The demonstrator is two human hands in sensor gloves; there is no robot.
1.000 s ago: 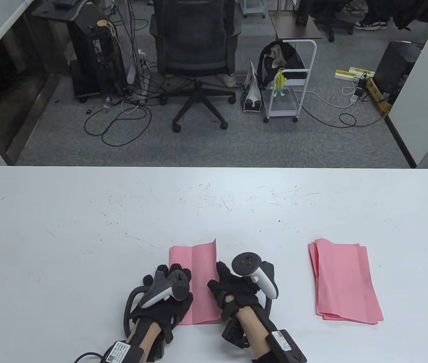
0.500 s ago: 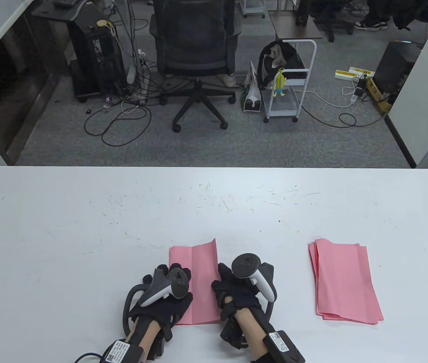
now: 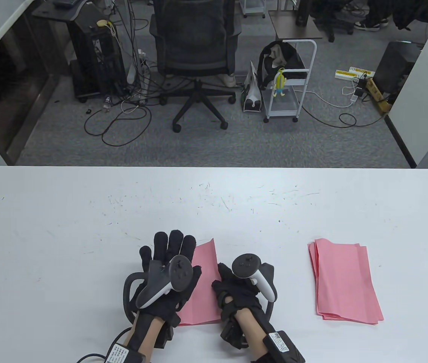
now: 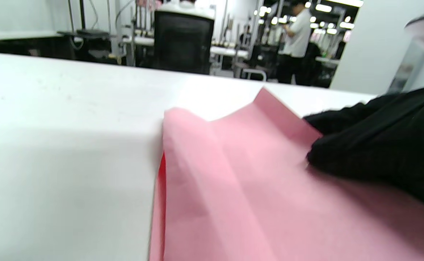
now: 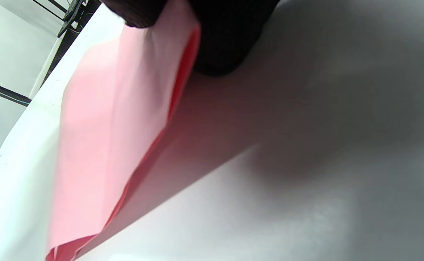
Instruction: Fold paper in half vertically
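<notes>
The pink paper [image 3: 204, 287] lies near the front edge of the white table [image 3: 66, 227], at about 6 o'clock from the middle of the table, and it is already doubled into a tall narrow strip. Half a second ago the left hand [image 3: 166, 280] was curled low on the near left part of the strip; now it has slid forward toward 12 o'clock, with the fingers [image 3: 172, 242] stretched out flat over the far left corner of the paper. The right hand [image 3: 238, 291] has almost not moved: it stays at the right long edge, at 3 o'clock of the strip, and in the right wrist view its fingers [image 5: 226, 40] pinch that edge where the two layers meet. I think the left hand is sweeping along the folded side to make the crease sharp, so the fold seems nearly finished. In the left wrist view the far edge of the paper [image 4: 233, 145] stands up a little and the layers gape at the left, but this view is blurred, so I cannot say if the edges match exactly. A stack of pink sheets [image 3: 346, 281] rests well apart at 3 o'clock, not touched.
</notes>
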